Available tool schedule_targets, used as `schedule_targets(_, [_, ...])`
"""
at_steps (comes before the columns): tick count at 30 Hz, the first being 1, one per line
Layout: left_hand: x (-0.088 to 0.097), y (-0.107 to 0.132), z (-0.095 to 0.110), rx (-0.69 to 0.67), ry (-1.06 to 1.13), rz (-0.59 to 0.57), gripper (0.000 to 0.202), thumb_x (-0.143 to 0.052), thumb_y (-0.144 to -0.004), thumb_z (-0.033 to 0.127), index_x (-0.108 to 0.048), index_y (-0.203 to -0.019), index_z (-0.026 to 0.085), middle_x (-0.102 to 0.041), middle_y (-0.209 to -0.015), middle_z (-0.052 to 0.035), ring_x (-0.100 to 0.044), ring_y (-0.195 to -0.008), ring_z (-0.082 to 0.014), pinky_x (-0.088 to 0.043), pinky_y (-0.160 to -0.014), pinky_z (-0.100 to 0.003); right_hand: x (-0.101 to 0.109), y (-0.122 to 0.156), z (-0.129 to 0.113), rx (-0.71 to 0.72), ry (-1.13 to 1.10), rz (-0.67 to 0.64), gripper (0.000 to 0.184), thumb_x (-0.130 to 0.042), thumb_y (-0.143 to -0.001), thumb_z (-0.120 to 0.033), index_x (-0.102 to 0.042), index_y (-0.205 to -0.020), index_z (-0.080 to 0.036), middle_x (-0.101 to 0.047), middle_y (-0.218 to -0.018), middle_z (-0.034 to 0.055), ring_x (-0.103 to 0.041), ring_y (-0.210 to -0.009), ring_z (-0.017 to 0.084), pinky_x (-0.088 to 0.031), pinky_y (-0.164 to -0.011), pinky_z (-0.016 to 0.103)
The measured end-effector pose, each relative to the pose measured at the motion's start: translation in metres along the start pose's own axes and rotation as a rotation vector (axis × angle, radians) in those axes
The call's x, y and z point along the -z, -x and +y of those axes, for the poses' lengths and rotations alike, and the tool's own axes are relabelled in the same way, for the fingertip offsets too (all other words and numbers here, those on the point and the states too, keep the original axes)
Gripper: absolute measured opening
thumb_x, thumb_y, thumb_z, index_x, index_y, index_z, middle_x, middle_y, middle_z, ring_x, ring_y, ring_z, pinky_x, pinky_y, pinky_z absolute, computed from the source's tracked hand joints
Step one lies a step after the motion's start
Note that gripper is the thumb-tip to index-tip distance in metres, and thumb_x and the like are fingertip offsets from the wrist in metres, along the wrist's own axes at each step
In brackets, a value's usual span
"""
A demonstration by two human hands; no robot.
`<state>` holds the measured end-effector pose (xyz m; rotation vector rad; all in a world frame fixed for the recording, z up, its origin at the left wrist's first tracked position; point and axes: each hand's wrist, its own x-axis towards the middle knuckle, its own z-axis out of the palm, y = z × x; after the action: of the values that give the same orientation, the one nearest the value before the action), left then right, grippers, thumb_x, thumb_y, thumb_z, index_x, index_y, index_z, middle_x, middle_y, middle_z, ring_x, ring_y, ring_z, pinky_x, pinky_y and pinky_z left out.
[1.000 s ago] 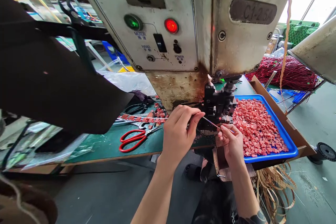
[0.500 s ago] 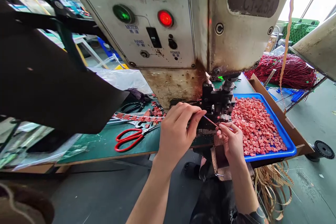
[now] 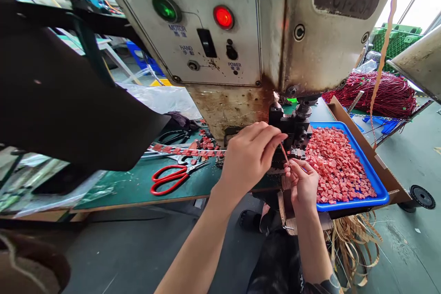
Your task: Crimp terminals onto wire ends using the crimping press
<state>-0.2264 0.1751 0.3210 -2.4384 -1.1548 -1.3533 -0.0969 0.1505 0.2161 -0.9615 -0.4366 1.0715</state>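
Note:
A thin reddish wire (image 3: 284,153) runs between my two hands, just in front of the black tooling (image 3: 292,126) under the machine head. My left hand (image 3: 251,154) pinches its upper end between thumb and forefinger. Lower and to the right, my right hand (image 3: 303,178) has its fingers closed on the other end. The wire slants steeply downward to the right. Part of the tooling is hidden behind my left hand. Beside my right hand stands a blue tray (image 3: 368,156) full of small pinkish-red square pieces (image 3: 339,165).
A press machine (image 3: 220,50) with a lit red lamp looms ahead. Red-handled scissors (image 3: 172,178) lie on the green table (image 3: 138,188), near a strip of red pieces (image 3: 186,151). Behind the tray are a cardboard box edge (image 3: 363,131) and a bundle of red wires (image 3: 382,94).
My left hand has moved right and slightly up, closer to my right hand. The wire between them now slants more steeply. The view has shifted slightly.

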Motion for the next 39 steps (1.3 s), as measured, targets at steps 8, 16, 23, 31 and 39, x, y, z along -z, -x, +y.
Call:
schedule_targets(8, [0.005,0.036,-0.015,0.163,-0.012,0.161,0.02,-0.055,-0.1,0.028,-0.058,-0.08,0.024,-0.067,-0.071,0.0018,-0.059,-0.061,-0.0136,-0.042,-0.06,-0.028,-0.003,0.004,-0.002,-0.018,-0.004,0.042,0.024,-0.087,-0.06,-0.03,-0.072,-0.071,-0.014,-0.07,-0.058,0.0016,-0.063,-0.047,0.012,-0.049,-0.046,0.022])
schedule_targets(16, [-0.001,0.043,-0.021,0.257,-0.045,0.179,0.027,-0.049,-0.098,0.022,-0.043,-0.072,0.026,-0.052,-0.065,0.0022,-0.051,-0.065,-0.0165,-0.04,-0.064,-0.031,-0.005,0.003,-0.002,-0.003,0.001,0.053,0.028,-0.09,-0.055,-0.031,-0.072,-0.069,-0.015,-0.068,-0.056,0.0003,-0.064,-0.047,0.014,-0.052,-0.045,0.023])
schedule_targets(23, [0.005,0.056,-0.028,0.274,0.033,0.149,0.021,-0.053,-0.099,0.023,-0.053,-0.078,0.025,-0.062,-0.071,0.0013,-0.055,-0.068,-0.0167,-0.042,-0.064,-0.03,-0.004,0.007,-0.001,-0.011,-0.008,0.047,0.027,-0.09,-0.059,-0.032,-0.072,-0.071,-0.016,-0.07,-0.059,0.0003,-0.062,-0.046,0.011,-0.051,-0.045,0.021])
schedule_targets(31, [0.008,0.068,-0.033,0.356,0.005,0.113,0.021,-0.053,-0.098,0.027,-0.055,-0.077,0.025,-0.065,-0.072,-0.0009,-0.059,-0.074,-0.0197,-0.046,-0.07,-0.031,-0.001,0.007,0.0,0.008,0.035,0.019,0.031,-0.09,-0.062,-0.037,-0.07,-0.074,-0.016,-0.071,-0.064,0.0007,-0.068,-0.052,0.014,-0.055,-0.05,0.023])
schedule_targets(39, [0.02,0.082,-0.036,0.559,0.028,-0.116,0.026,-0.047,-0.094,0.041,-0.06,-0.078,0.025,-0.07,-0.078,-0.0048,-0.065,-0.081,-0.0238,-0.051,-0.075,-0.032,0.001,0.008,-0.004,0.016,0.105,-0.031,0.032,-0.088,-0.066,-0.042,-0.07,-0.074,-0.016,-0.069,-0.057,-0.0006,-0.065,-0.049,0.014,-0.052,-0.047,0.022])
